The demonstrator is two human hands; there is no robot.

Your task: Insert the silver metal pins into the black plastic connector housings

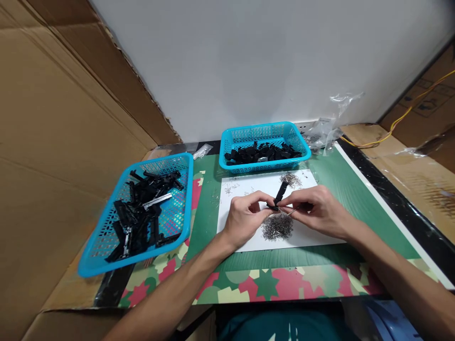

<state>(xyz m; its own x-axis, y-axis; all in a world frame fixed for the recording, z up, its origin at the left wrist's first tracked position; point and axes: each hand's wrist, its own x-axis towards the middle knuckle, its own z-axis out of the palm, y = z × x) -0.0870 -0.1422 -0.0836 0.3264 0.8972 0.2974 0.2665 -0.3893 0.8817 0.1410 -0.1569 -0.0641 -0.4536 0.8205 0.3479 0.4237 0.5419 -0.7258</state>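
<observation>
The person's left hand (243, 215) pinches a black plastic part (281, 193) between bent fingers and thumb; the right hand (318, 208), curled beside it, grips a thin metal tool (290, 211). Above the small metal pieces (277, 228), the part's long arm points away from the person, slanting rightward.

Pale wall (256, 61) at rear, socket (302, 127) low on it; cardboard panel (53, 118) along left; yellow cable (392, 126) near printed carton (432, 108) at right.
</observation>
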